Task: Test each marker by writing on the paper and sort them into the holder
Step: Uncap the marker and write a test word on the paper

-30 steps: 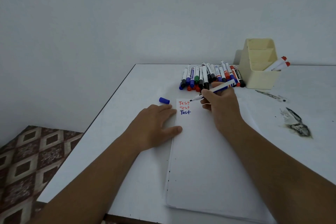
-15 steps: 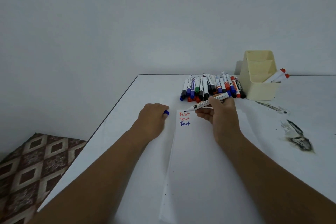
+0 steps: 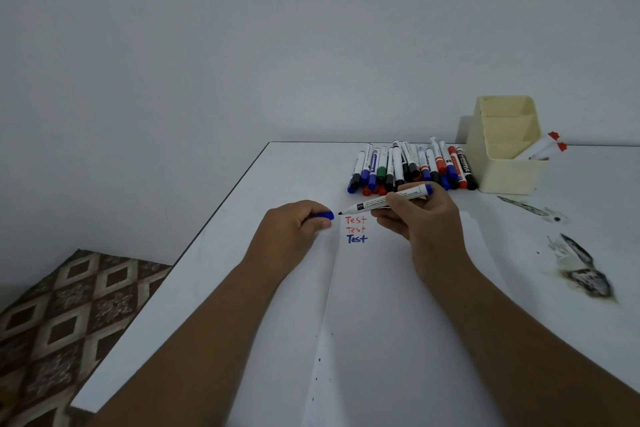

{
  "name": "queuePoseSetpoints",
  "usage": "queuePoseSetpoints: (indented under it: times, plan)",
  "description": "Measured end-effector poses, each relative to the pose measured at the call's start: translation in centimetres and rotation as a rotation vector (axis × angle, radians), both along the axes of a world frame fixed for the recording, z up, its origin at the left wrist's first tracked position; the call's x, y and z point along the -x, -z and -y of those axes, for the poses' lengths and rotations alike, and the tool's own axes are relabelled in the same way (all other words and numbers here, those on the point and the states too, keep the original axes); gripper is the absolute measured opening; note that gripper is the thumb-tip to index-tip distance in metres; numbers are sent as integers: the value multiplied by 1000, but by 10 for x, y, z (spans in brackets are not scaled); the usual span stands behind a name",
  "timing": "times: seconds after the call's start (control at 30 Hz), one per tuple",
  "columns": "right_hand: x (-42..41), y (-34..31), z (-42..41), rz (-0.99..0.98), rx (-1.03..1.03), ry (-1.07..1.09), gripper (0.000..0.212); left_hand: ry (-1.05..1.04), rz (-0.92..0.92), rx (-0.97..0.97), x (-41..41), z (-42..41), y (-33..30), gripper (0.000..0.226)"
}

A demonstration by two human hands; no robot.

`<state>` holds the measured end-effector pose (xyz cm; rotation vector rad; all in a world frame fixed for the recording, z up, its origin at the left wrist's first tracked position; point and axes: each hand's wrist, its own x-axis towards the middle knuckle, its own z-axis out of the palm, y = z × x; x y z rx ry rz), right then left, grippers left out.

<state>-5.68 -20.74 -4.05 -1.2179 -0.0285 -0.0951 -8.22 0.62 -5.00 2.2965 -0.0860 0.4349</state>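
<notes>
Cream holder (image 3: 507, 163) at the back right of the table (image 3: 242, 253), three stepped compartments; two red-ended markers (image 3: 547, 147) lean out of the front one, the rear two look bare. Just left of it, touching its base, a pile (image 3: 412, 165) of capped markers. Nearer, the paper (image 3: 398, 305) carries "Test" three times, twice red, once blue. Right hand (image 3: 426, 218) grips an uncapped blue marker (image 3: 391, 200), tip pointing left, just above the writing. Left hand (image 3: 294, 225) curls round the blue cap (image 3: 325, 215), almost meeting the tip. Dark smudges (image 3: 581, 274) stain the table at right.
</notes>
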Motion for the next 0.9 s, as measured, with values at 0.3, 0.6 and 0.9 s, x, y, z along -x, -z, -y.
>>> queuePoseSetpoints:
  times: [0.3,0.6,0.9]
  plan:
    - [3,-1,-3,14,60,-59,15,19,15,-175,-1,2,-1,14]
    - [5,2,-7,66,198,-110,16,47,16,-321,2,10,-6,15]
    - [7,-2,-7,89,226,-128,17,31,-40,-292,0,18,-6,17]
